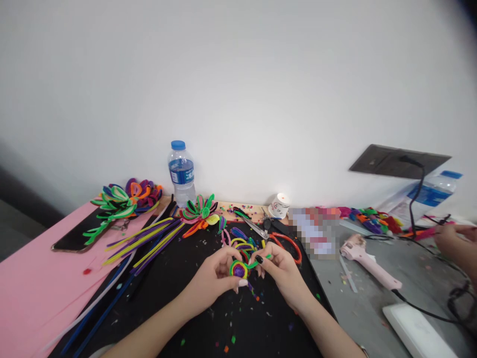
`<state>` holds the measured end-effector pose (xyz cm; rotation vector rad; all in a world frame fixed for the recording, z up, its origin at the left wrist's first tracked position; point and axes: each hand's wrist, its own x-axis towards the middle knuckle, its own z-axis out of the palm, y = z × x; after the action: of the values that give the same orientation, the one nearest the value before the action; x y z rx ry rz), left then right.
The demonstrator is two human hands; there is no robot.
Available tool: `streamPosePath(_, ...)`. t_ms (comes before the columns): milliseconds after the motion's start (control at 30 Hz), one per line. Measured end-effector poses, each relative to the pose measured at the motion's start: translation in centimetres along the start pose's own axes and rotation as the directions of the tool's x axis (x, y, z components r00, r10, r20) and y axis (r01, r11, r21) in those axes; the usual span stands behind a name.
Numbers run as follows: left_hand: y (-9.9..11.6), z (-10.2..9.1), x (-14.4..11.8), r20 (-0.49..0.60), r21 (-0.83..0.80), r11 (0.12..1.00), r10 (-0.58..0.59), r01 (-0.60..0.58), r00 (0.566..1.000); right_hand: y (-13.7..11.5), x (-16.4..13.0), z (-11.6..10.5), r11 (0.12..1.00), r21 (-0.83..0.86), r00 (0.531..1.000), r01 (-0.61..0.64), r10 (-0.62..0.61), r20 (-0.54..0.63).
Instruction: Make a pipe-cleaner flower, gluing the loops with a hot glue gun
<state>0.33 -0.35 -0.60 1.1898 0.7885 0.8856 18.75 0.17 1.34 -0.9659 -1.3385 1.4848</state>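
Left hand [214, 278] curled around a small pipe-cleaner coil [239, 269], fingers pinched on its left edge, thumb under it. Right hand [280, 268] closed on the coil's green tail [261, 260] just to the right, fingertips together on the fuzzy wire. Coil held low over the near middle of a black mat [194, 318], purple at the core, yellow and green round it. Just beyond the hands, loose bent pipe-cleaner loops [242, 243] and orange-handled scissors [278, 237] lying on the mat. Left of these, a fan of straight yellow, purple and blue stems [145, 241], with a finished flower [199, 211] at the far edge. Farther left, on a pink sheet [33, 283], a bunch of green and purple flowers [122, 199] partly over a dark phone [74, 238]. Water bottle [181, 173] upright against the wall. Right of the mat, a pink glue gun [367, 261] on grey tabletop, its cord trailing away. At the far right edge, another person's hand [456, 243].
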Motion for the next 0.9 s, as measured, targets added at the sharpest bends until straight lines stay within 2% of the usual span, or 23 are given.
streamPosePath(900, 0.7, 0.38, -0.52, 0.188, -0.031, 0.995, -0.088, 0.095, 0.978, 0.04, -0.28, 0.34, 0.998, 0.022, 0.998, -0.062, 0.062, -0.016)
